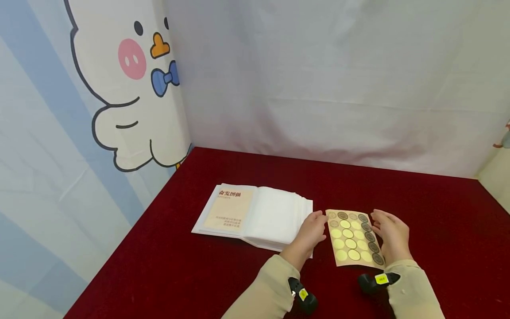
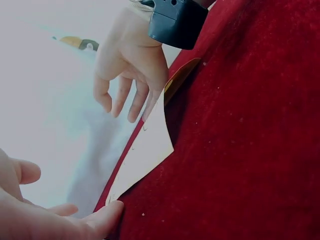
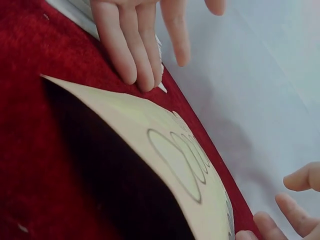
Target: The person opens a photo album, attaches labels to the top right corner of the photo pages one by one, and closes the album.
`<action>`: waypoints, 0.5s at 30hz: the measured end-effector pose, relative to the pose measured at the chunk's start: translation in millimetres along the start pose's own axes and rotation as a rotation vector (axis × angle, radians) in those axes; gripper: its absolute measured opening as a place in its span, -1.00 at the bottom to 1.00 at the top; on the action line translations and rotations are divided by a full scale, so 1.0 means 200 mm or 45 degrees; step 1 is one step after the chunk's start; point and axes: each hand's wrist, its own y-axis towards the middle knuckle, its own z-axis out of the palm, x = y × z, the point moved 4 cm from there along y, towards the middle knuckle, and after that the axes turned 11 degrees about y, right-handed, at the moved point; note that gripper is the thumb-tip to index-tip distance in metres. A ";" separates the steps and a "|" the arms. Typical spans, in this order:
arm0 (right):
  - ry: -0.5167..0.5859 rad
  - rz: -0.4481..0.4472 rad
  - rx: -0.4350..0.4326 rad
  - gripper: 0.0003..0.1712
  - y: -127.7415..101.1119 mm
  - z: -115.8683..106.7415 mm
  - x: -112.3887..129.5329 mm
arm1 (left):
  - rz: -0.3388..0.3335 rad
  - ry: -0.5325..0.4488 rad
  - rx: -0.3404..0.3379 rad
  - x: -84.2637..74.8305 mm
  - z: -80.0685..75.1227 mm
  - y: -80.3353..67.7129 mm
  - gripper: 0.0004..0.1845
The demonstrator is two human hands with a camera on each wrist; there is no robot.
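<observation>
Head view, both wrists cut off at the lower edge, sleeves and wrist cameras only partly seen. The sticker sheet (image 1: 355,239) lies on the red tablecloth (image 1: 438,212) between the two hands, its near corner lifted a little off the cloth in the right wrist view (the underside there is in shadow and cannot be read). The left hand (image 1: 312,230) rests just to the sheet's left with fingers straight and relaxed, fingertips (image 3: 135,75) down on the cloth right at the sheet's left edge; whether they press the paper itself or only the cloth beside it cannot be told. The right hand (image 1: 390,235) lies over the sheet's right edge, fingers (image 2: 125,97) loosely bent and spread above the paper, gripping nothing that can be seen; contact with the sheet is hard to make out. The sheet carries rows of round stickers: pale yellow blank circles toward the left hand, darker printed rounds along the top and the side under the right hand, their print too small to read. Beyond the left hand, touching its outer side, lies an open album (image 1: 255,215) with white pages and a tan card bearing red characters on its far page.
</observation>
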 end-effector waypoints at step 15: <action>0.040 0.017 0.020 -0.40 0.00 0.01 -0.02 | -0.076 -0.284 0.024 0.04 0.06 0.03 -0.55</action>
